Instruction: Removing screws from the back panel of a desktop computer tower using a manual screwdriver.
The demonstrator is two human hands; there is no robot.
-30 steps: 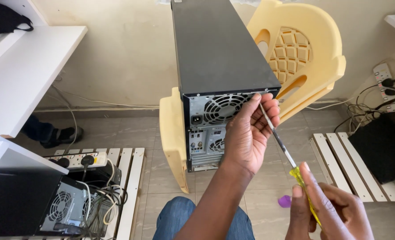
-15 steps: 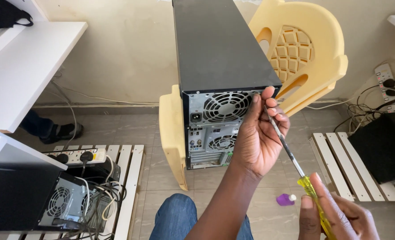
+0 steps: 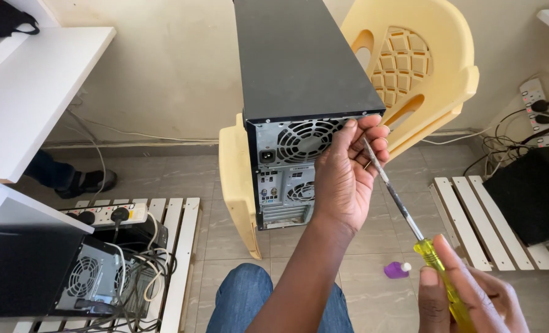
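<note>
A black computer tower [image 3: 299, 55] lies on a yellow plastic chair [image 3: 410, 61], its grey rear panel [image 3: 286, 148] with fan grilles facing me. My left hand [image 3: 345, 179] rests against the panel's upper right corner, fingers pinched around the tip end of a screwdriver's metal shaft [image 3: 401, 206]. My right hand [image 3: 472, 296], at the lower right, grips the screwdriver's yellow handle [image 3: 438, 265]. The tip itself is hidden behind my left fingers.
A small purple bottle [image 3: 396, 269] lies on the tiled floor. White slatted pallets [image 3: 472, 222] hold a black box [image 3: 533, 191] at right. At left, a power strip [image 3: 104, 214] and another computer [image 3: 92, 280] sit under a white desk [image 3: 33, 92]. Another person's foot [image 3: 70, 179] shows beyond.
My left fingers have closed more tightly round the shaft near the tower's upper right corner. The right hand has dropped slightly toward the lower right with the handle.
</note>
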